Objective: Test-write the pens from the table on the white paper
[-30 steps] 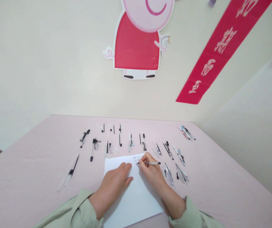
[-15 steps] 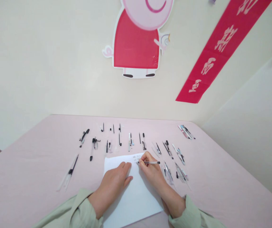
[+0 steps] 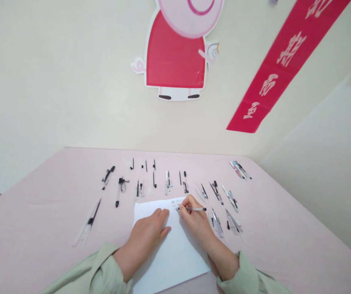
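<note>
A white sheet of paper [image 3: 175, 253] lies on the pink table [image 3: 41, 228] in front of me. My left hand [image 3: 146, 237] rests flat on the sheet with its fingers together and stretched out, pressing it down. My right hand [image 3: 195, 220] is closed round a pen [image 3: 194, 209] with a clear barrel and a black end. The pen's tip touches the sheet near its top edge, beside a few small handwritten marks [image 3: 177, 203]. Both sleeves are pale green.
Several pens and pen parts lie in rows beyond the sheet [image 3: 154, 179], with more to its right [image 3: 229, 212]. One pen lies alone at the left [image 3: 91, 220]. A small bundle of pens [image 3: 239, 170] sits at the far right. The wall behind carries a cartoon figure and a red banner.
</note>
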`<state>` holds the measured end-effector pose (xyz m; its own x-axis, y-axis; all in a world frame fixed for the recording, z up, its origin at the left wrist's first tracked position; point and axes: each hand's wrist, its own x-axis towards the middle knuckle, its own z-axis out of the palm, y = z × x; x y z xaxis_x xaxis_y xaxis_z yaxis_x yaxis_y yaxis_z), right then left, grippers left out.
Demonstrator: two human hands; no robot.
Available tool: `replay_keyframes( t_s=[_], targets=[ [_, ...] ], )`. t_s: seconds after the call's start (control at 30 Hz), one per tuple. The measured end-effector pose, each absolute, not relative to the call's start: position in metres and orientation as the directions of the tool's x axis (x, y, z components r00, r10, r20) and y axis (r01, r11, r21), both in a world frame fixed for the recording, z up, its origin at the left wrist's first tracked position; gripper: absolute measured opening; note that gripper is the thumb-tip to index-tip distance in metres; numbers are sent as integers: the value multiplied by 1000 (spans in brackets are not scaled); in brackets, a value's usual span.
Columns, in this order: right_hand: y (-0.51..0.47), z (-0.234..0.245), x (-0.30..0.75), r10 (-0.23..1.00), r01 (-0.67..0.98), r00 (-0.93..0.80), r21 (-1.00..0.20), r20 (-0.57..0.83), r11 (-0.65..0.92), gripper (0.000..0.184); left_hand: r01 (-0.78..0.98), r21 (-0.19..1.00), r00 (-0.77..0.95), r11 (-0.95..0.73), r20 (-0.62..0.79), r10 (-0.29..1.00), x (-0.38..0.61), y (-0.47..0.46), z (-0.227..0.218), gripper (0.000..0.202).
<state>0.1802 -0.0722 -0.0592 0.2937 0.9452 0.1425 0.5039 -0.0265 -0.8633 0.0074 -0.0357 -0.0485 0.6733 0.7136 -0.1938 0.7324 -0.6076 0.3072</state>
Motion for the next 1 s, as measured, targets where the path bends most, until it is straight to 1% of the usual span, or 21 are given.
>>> replay_keyframes(
  t_s=[0.3, 0.5, 0.7, 1.0],
  targets=[
    [-72, -61, 181, 940, 502, 298, -865, 165, -8, 9, 744, 309, 660, -592, -207, 722, 8, -35, -50, 26],
    [-72, -58, 180, 945, 508, 297, -860, 139, -33, 10, 734, 304, 672, -608, -187, 717, 7, -35, -53, 28],
    [-72, -58, 180, 942, 519, 295, -854, 157, -20, 10, 747, 298, 658, -594, -205, 725, 8, -35, -53, 27],
    [-72, -59, 181, 942, 522, 302, -852, 148, -33, 11, 745, 313, 658, -589, -201, 726, 7, -35, -53, 26]
  ],
)
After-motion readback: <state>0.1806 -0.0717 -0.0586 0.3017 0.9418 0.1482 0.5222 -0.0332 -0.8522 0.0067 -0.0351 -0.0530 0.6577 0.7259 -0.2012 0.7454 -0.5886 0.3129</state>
